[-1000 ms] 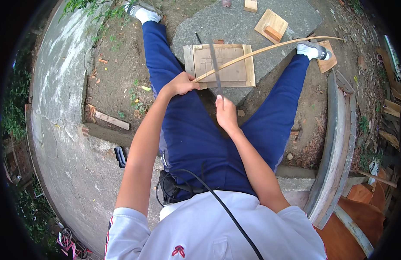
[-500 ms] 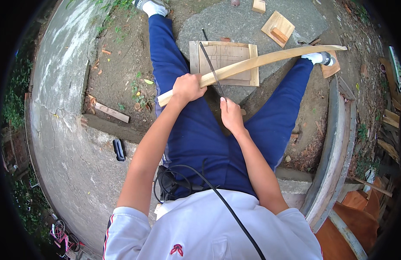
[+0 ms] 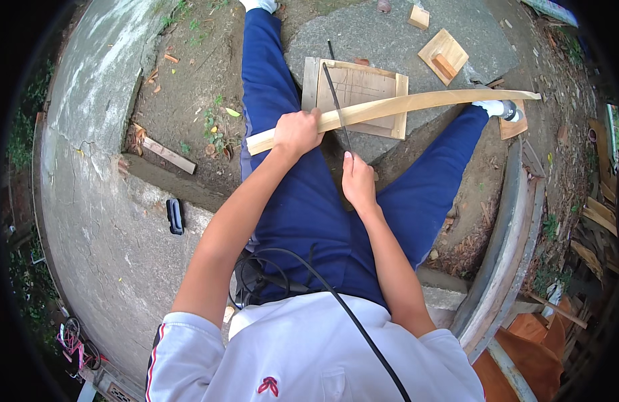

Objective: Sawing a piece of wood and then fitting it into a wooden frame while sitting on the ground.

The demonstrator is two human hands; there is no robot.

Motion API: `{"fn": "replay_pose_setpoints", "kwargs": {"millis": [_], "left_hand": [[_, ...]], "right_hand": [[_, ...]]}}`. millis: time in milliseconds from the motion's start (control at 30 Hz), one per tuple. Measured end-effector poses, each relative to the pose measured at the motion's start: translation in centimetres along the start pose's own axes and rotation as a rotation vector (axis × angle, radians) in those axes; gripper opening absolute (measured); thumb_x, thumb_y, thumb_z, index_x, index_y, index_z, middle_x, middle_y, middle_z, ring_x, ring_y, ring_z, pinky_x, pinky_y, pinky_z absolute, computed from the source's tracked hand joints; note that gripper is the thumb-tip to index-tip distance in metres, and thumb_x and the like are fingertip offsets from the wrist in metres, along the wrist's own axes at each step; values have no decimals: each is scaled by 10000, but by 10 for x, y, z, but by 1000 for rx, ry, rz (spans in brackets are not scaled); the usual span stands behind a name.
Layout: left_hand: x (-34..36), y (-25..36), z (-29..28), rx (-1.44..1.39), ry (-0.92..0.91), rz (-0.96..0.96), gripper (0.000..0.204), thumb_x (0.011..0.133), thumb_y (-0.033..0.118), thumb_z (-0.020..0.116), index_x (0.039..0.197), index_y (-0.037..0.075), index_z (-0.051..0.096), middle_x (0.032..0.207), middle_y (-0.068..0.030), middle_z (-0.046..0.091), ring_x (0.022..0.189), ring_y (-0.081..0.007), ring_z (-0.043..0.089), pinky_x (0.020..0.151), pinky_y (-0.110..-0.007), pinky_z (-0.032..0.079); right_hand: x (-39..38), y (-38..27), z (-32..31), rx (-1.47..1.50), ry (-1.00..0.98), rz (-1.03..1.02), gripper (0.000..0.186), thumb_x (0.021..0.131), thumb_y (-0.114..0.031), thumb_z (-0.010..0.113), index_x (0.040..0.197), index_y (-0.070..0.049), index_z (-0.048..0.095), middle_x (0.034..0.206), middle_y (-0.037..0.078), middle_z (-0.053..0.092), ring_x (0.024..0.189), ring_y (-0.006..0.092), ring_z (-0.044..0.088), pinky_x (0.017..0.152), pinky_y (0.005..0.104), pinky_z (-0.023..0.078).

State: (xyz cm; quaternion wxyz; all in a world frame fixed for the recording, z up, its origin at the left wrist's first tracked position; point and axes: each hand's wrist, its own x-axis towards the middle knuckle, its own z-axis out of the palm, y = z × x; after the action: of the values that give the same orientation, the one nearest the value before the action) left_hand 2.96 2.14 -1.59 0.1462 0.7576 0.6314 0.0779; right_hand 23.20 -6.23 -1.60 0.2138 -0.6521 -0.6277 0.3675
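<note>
Because the curved wooden strip looks light and springy, it should handle best near its blunt end, where the left grip clasps it over the left leg, the right grip holding a dark rod.

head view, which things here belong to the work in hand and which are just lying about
Seemingly in use:
curved wooden strip, in the left hand
thin dark rod, in the right hand
framed board below the strip, perhaps

Seemingly lying about:
small wood block
square board
black oblong object
pink bicycle
</note>
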Motion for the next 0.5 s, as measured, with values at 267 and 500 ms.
{"fn": "replay_pose_setpoints", "kwargs": {"millis": [267, 500], "left_hand": [[-6, 1, 5, 18, 66, 31, 214, 885, 238, 748, 965, 71, 642, 797, -154, 765, 735, -366, 773, 669, -489, 625], [-5, -3, 12, 70, 109, 52, 118, 885, 158, 690, 953, 82, 630, 820, -146, 775, 730, -336, 783, 647, -474, 627]], "right_hand": [[5, -16, 3, -103, 6, -1, 425, 1150, -280, 472, 933, 41, 647, 857, 355, 691, 863, 571, 675, 780, 652, 513], [-9, -18, -3, -175, -20, 66, 421, 1147, -268, 467, 937, 45, 655, 843, 360, 696, 846, 584, 674, 777, 675, 523]]}}
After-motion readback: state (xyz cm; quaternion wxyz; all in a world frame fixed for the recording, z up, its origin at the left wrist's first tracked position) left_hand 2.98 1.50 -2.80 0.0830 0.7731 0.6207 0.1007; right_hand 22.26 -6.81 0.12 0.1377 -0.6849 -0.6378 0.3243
